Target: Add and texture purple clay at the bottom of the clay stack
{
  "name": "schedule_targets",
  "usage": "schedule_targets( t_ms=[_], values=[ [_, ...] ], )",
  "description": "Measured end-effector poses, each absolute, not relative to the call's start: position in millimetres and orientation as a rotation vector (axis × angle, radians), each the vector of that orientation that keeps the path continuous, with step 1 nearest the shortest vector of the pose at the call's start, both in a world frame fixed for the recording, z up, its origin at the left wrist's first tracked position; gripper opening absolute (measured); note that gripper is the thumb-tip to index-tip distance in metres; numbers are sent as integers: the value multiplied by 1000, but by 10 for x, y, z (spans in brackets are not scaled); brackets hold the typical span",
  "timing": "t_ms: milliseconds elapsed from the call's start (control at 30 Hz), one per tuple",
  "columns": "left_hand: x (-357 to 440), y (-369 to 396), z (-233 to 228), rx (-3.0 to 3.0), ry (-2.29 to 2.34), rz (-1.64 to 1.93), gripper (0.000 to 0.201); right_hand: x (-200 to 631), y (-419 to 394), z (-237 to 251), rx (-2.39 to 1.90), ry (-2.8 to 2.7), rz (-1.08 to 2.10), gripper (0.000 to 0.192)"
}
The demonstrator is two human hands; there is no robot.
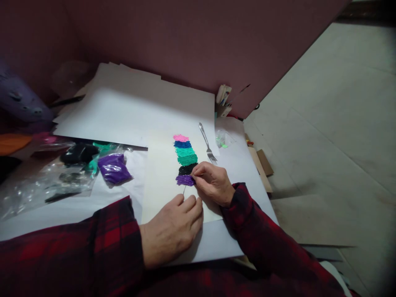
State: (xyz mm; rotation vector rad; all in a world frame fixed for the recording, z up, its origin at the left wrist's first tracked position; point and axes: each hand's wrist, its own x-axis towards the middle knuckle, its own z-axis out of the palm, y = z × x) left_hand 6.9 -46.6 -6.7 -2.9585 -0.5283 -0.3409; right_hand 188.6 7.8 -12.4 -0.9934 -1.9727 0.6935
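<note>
In the head view we see a stick (184,189) bearing a stack of coloured yarn bands (186,159), pink at the far end, then blue, teal, black and purple nearest us; its long axis runs away from us and tilts slightly left, with the bare end pointing back toward our left hand (173,229). It lies on a cream sheet (159,177) near the middle of the white board (130,111). Our left hand rests flat, fingers loosely extended, its fingertips touching the bare end of the stick; we cannot tell whether it pinches it. Our right hand (213,183) is curled, thumb and forefinger pinched at the purple band's right edge. A fork (208,143) lies just right of the stack, tines toward us. Bags of yarn (93,165) sit well apart on the left. The board's right edge runs close past the right wrist, with open floor (334,123) beyond; bare board lies beyond the pink end.
</note>
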Motion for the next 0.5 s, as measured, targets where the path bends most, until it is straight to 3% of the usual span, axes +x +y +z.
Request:
schedule_targets(
  t_ms=[500],
  values=[
    [69,-468,-55,-2988,-539,-326,28,1885,54,-96,-973,-2022,679,17]
  ],
)
